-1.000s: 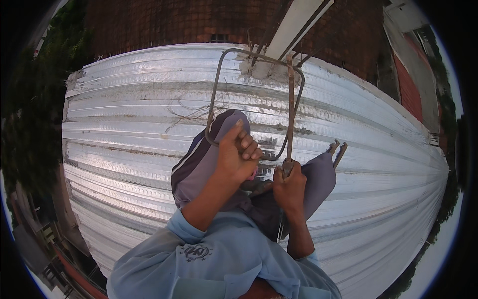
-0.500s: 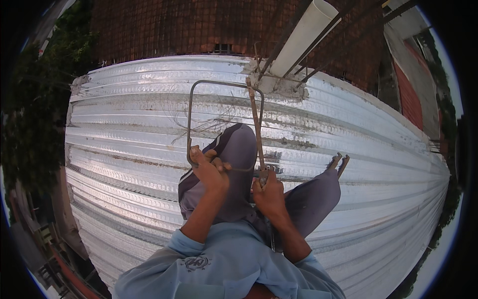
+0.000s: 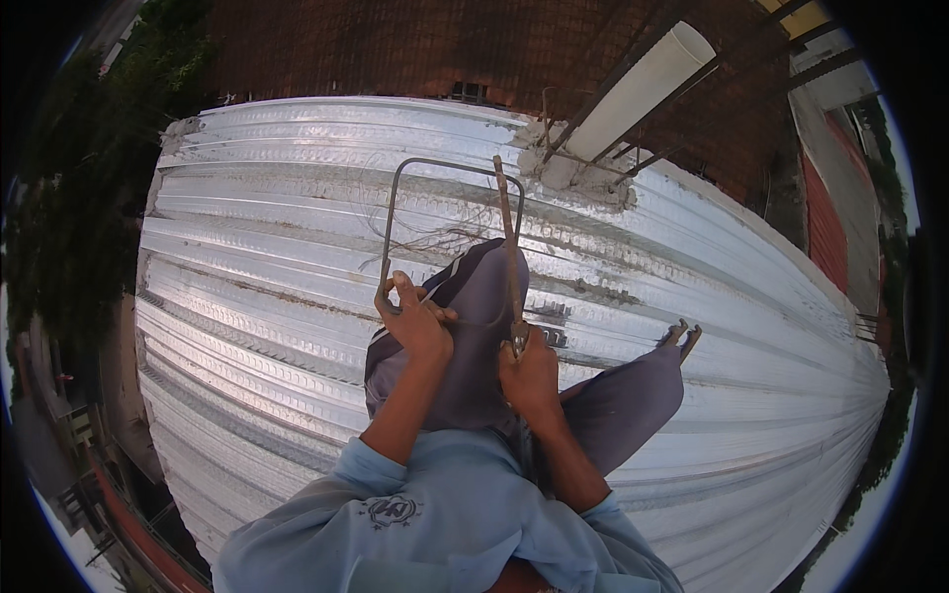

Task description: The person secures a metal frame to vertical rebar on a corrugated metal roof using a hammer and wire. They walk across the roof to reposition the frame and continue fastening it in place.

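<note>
My left hand (image 3: 417, 318) is closed on the lower left end of a dark thin metal rod bent into a rectangular frame (image 3: 391, 212). The frame stands out in front of my left knee, its far side level with the roof's far part. My right hand (image 3: 531, 371) is wrapped round the handle of a metal hand tool, seemingly pincers (image 3: 519, 336). A straight, rusty brown bar (image 3: 509, 227) runs from the tool's head away from me and crosses the frame's far right corner. Below the bar, a thin curved line reaches toward my left hand.
I sit on a ribbed silver metal roof (image 3: 247, 395). Loose thin wires (image 3: 435, 237) lie beyond my left knee. A white pipe (image 3: 643, 89) and dark steel bars (image 3: 618, 74) rise from rough concrete (image 3: 578, 178). A brown two-pronged thing (image 3: 682, 334) shows by my right knee. A tiled roof (image 3: 326, 49) lies beyond.
The view has shifted slightly, so the roof and pipe sit further right. The frame's left side has moved a little to the right. Both hands keep their holds.
</note>
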A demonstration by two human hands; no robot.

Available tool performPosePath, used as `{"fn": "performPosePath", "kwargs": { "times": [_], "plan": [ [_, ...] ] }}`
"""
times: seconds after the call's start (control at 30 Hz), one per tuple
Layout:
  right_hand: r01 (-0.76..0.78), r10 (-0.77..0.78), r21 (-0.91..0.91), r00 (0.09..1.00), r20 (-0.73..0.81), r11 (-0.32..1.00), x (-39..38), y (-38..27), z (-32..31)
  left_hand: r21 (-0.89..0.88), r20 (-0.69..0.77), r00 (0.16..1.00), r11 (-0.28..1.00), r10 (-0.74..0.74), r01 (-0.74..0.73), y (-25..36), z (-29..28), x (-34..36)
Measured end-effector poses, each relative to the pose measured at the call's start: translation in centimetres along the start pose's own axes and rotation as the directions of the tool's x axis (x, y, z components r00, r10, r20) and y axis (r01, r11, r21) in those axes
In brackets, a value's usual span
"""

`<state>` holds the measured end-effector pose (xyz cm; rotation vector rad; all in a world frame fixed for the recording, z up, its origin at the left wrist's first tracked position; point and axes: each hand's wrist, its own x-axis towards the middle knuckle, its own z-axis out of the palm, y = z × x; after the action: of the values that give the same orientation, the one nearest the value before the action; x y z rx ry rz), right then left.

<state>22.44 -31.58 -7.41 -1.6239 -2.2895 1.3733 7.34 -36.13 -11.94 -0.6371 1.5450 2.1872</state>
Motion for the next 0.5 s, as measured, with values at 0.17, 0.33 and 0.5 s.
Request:
{"fn": "performPosePath", "kwargs": {
  "times": [0.17,0.33,0.5],
  "plan": [
    [0.056,-0.057,-0.017,0.998,-0.027,0.998,0.5,0.6,1.0,0.064,0.021,0.999,0.997,0.044,-0.045,0.5,-0.5,0.4],
    [0.103,-0.104,-0.052,0.995,-0.006,0.993,0.6,0.4,1.1,0.128,-0.123,0.988,0.988,0.097,-0.081,1.4,0.0,0.3],
    [0.094,-0.094,-0.077,0.996,0.004,0.993,0.5,1.0,1.0,0.257,0.101,0.994,0.964,0.049,-0.074,2.0,-2.6,3.8]
  ]
}}
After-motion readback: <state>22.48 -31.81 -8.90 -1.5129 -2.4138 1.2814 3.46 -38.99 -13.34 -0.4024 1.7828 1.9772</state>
